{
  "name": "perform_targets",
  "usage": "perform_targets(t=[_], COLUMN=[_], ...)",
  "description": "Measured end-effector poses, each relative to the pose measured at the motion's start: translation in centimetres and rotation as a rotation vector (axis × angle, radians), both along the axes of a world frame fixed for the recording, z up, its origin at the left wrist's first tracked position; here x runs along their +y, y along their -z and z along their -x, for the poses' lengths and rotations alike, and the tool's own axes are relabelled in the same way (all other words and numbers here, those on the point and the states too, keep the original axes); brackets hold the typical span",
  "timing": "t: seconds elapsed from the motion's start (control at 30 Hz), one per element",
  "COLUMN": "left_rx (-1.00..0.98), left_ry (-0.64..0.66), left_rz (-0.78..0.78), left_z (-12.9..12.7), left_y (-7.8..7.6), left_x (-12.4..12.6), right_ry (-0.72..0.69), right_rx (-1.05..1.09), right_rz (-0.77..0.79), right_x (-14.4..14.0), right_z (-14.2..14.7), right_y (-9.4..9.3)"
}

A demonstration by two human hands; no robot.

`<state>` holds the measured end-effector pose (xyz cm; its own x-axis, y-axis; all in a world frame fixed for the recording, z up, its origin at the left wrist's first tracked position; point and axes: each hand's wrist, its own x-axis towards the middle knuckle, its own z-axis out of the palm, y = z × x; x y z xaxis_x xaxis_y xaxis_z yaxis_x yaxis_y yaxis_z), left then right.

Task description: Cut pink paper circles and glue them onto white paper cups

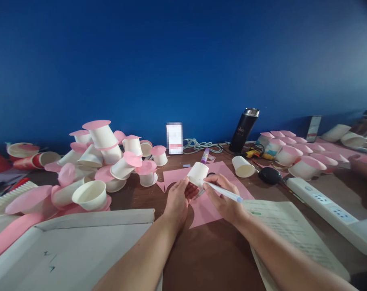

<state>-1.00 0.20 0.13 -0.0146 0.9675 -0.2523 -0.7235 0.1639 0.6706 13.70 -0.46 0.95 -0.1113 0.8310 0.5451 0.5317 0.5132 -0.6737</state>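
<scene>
While both forearms reach in from the lower edge of the head view, we note the left hand (179, 198) curled around the base of a white paper cup (198, 173), which is tipped on its side above a sheet of pink paper (207, 202) lying on the brown table (213, 258). Thumb and fingers of that hand are bent toward the cup; whether every fingertip touches it we cannot tell. The right hand (222, 198) pinches a white pen (224, 192) between thumb and fingers, its blue end pointing right and its other end at the cup's lower edge. Contact between pen and cup cannot be confirmed.

Just behind the cup lies a purple glue stick (205, 155). A second white cup (243, 166) lies on its side to the right, near a black mouse (269, 175) and a white power strip (328, 208). A black flask (244, 130) stands upright by the blue wall (183, 60). To the left we log a heap of cups capped with pink discs (107, 157); to the right, a neater cluster of the same (292, 151). An open notebook (289, 226) lies under the right forearm, and a white cardboard sheet (71, 250) sits near the left forearm. At the far right edge, another person's hand (363, 167) shows, blurred.
</scene>
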Motion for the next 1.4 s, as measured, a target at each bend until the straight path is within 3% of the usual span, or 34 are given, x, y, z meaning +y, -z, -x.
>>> perform_targets(t=[0.43, 0.63, 0.8, 1.0, 1.17, 1.33, 1.4], left_rx=[0.063, 0.083, 0.074, 0.099, 0.085, 0.122, 0.142], left_ry=[0.145, 0.099, 0.109, 0.107, 0.087, 0.084, 0.078], left_rz=[-0.123, -0.115, -0.153, -0.141, -0.147, -0.126, -0.122], left_z=[-0.48, -0.49, -0.54, -0.64, -0.60, -0.58, -0.57], left_y=[-0.08, 0.14, -0.06, 0.10, 0.11, 0.18, 0.23], left_x=[-0.34, -0.28, -0.36, -0.28, -0.26, -0.21, -0.22], right_ry=[-0.062, 0.076, -0.125, 0.055, -0.118, 0.050, 0.037], right_rx=[-0.019, -0.010, -0.034, -0.025, -0.039, -0.020, -0.023], right_rz=[0.060, 0.046, 0.084, 0.062, 0.106, 0.054, 0.066], right_x=[-0.30, 0.03, -0.53, -0.39, -0.73, -0.44, -0.39], right_z=[0.24, -0.06, 0.20, 0.14, 0.33, 0.12, 0.08], right_y=[-0.27, -0.15, -0.41, -0.33, -0.54, -0.46, -0.46])
